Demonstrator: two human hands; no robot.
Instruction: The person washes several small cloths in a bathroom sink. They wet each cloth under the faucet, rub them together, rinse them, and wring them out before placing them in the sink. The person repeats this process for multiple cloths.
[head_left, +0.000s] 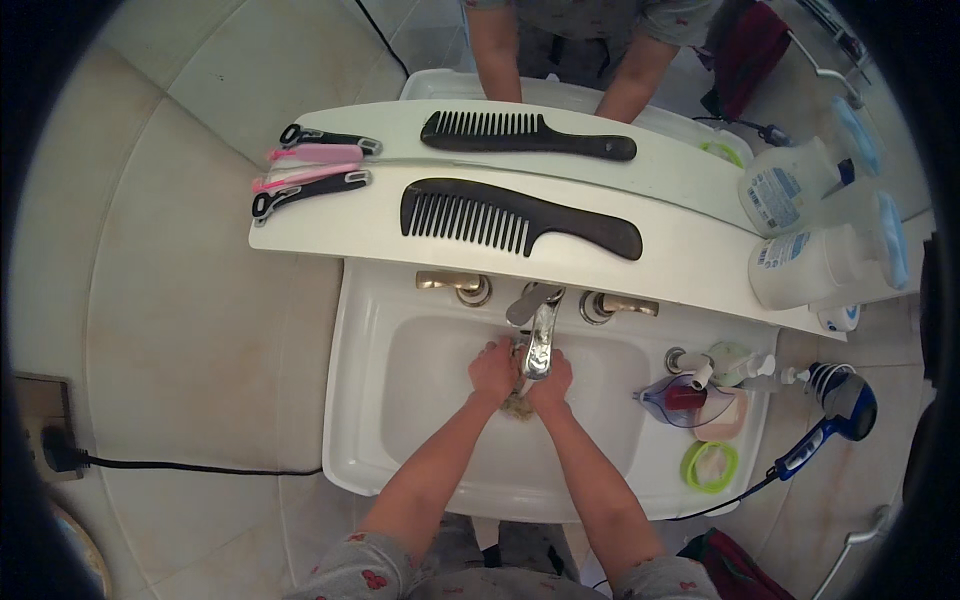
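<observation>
Both of my hands are low in the white washbasin (442, 442), beneath the chrome faucet (540, 349). My left hand (495, 369) and my right hand (551, 379) press from either side on a tan, rough-looking item (517, 407), perhaps a sponge or scrubber. Its kind cannot be told, since the fingers and spout hide much of it. A thin stream of water seems to fall between the hands.
Above the basin, a white shelf (697, 259) bears a black comb (480, 214), razors (307, 187) and a white bottle (799, 266). Along the right rim stand a pump bottle (731, 364), a soap dish (724, 416) and a green ring-shaped container (709, 466). Beyond hangs a blue hair dryer (844, 412).
</observation>
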